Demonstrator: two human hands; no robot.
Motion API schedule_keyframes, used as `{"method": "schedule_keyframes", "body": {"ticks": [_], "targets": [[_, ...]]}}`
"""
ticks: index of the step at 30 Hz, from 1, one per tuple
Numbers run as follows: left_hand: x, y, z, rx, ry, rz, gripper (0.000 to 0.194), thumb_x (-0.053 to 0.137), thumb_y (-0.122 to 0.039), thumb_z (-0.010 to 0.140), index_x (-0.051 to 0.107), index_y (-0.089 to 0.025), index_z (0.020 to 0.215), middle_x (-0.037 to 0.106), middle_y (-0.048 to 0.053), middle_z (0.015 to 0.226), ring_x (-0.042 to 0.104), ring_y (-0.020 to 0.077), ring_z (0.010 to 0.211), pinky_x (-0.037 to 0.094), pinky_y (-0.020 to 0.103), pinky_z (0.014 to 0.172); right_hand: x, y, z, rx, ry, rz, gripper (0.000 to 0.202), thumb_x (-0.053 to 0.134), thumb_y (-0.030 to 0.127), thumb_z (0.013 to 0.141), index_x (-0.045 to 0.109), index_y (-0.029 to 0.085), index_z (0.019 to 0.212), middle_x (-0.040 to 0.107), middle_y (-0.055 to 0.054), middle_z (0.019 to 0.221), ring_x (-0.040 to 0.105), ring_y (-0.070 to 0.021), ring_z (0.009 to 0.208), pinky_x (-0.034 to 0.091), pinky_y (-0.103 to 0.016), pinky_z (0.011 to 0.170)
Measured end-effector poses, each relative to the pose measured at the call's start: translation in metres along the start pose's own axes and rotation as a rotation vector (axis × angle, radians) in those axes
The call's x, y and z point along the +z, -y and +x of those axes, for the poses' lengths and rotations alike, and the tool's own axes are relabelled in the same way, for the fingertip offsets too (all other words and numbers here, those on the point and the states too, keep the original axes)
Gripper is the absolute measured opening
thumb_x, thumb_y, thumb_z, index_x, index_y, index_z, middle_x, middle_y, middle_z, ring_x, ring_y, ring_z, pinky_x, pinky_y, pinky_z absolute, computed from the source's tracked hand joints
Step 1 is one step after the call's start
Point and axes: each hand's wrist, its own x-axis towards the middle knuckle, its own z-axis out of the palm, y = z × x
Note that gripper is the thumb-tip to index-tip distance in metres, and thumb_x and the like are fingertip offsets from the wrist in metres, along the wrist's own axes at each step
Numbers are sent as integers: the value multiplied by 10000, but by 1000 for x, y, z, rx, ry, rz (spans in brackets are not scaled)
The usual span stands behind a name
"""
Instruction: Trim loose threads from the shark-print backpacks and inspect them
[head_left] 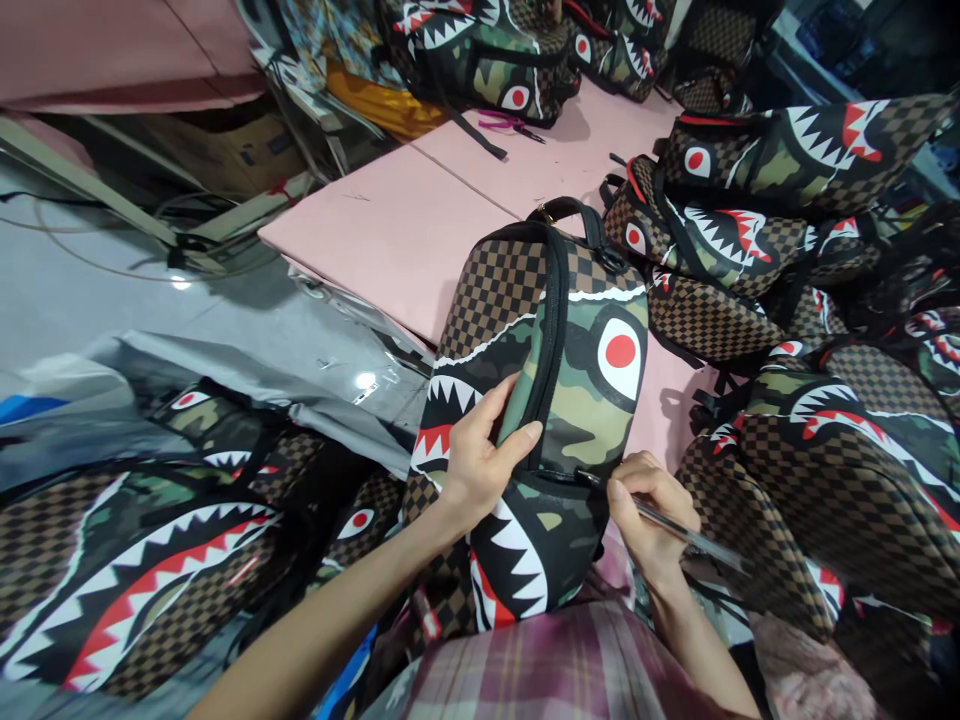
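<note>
A backpack (592, 420) in brown check and green camouflage, printed with shark teeth and a red-and-white eye, stands tilted in front of me at the table's edge. My left hand (484, 450) grips its side, with the thumb lying over the black zipper edge. In my right hand (652, 510) is a thin, clear-handled pen-like tool (679, 530), pinched between thumb and fingers. Its tip meets the dark pocket zipper (562, 477) on the front of the backpack. Motion blurs the tool's rear end, so its exact kind is unclear.
Similar backpacks (847, 440) are heaped on the right, with more (135, 570) at the lower left on grey sheeting. Beyond my backpack stretches the pink table (367, 220), bearing purple-handled scissors (510, 122). Metal frame legs (90, 180) and a cable stand on the left.
</note>
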Motion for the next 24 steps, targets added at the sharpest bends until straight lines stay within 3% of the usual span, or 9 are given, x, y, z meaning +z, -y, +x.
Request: {"method": "schedule_keyframes", "body": {"ticks": [7,24], "targets": [[1,1,-1,-12,-1,-14,519,637,-328,753,545,-161,1236,625,58,1179,592,236,1063,459,338,955,0,2,3,-62,40,-58,185,601,34,751,523,190,690,544,25,625,507,-111,561,400,-269,520],[1,-2,0,-26,-2,-14,532,640,-338,738,552,-161,1232,623,63,1184,589,247,1069,460,348,955,0,5,5,-54,54,-68,203,596,32,752,503,195,675,537,27,611,506,-111,551,398,-268,511]]}}
